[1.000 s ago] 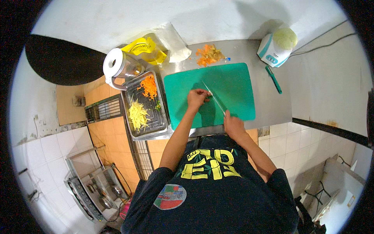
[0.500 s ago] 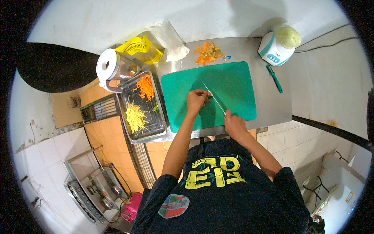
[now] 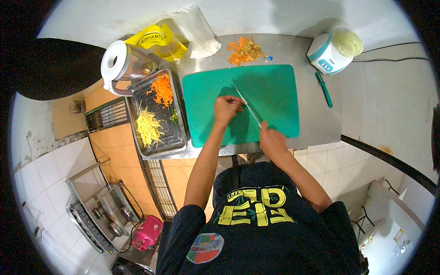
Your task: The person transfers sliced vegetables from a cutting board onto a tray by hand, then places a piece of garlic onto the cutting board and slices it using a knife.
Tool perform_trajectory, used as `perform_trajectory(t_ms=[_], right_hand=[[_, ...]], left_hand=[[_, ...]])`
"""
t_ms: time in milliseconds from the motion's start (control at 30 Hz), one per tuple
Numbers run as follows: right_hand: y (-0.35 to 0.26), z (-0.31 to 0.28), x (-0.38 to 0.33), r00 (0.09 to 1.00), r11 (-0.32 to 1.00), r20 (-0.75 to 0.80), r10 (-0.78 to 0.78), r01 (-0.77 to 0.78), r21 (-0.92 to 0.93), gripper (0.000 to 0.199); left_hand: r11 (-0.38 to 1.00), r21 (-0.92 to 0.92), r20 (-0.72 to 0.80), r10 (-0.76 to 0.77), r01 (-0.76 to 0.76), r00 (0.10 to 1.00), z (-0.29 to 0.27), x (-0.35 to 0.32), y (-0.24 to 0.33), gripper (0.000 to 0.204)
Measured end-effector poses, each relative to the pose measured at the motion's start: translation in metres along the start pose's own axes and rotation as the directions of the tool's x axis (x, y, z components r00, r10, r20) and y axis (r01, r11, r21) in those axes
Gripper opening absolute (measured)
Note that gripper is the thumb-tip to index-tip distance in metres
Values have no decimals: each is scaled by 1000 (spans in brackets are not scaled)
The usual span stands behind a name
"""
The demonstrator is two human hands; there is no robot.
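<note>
My right hand point(image 3: 274, 142) grips a knife point(image 3: 252, 112) by its handle, the blade slanting away to the far left over a green cutting board point(image 3: 277, 89). Beside the blade, my left hand point(image 3: 227, 110) has its fingers drawn together on a small pale piece, too small to name. The knife's edge lies against or very close to those fingertips. Left of the board is a metal tray point(image 3: 170, 134) bearing shredded carrot point(image 3: 162, 90), pale yellow strips point(image 3: 148, 129) and a few green bits point(image 3: 174, 116).
Orange and brown peelings point(image 3: 245, 50) lie beyond the board. A peeler point(image 3: 324, 90) rests at right, near a white appliance base point(image 3: 326, 55) topped by a pale green round vegetable point(image 3: 347, 43). A blender jug point(image 3: 129, 66) and yellow pouch point(image 3: 158, 41) stand far left.
The whole view has shifted, so the board and tray sit slightly higher and further left. Both hands keep nearly the same grip, with the knife still beside the left fingertips.
</note>
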State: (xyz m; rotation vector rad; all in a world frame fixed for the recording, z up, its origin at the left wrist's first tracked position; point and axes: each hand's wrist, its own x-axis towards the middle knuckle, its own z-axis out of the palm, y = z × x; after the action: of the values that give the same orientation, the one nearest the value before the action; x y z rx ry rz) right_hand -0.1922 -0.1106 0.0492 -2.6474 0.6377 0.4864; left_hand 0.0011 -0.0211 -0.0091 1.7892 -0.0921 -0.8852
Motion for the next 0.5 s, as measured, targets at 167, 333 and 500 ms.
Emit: perform_trajectory(t_ms=[167,333,500], right_hand=[[-5,1,37,994,998,-88,-67,68,6,22],[-8,2,49,983,996,-162,-92,94,7,21],[2,10,42,978,990,-158,-138,136,-25,21]], left_hand=[[1000,-3,-35,17,-17,999,3,-6,6,9],[989,124,-59,92,-85,994,3,-12,7,10],[986,123,-91,125,-113,988,9,-20,5,12]])
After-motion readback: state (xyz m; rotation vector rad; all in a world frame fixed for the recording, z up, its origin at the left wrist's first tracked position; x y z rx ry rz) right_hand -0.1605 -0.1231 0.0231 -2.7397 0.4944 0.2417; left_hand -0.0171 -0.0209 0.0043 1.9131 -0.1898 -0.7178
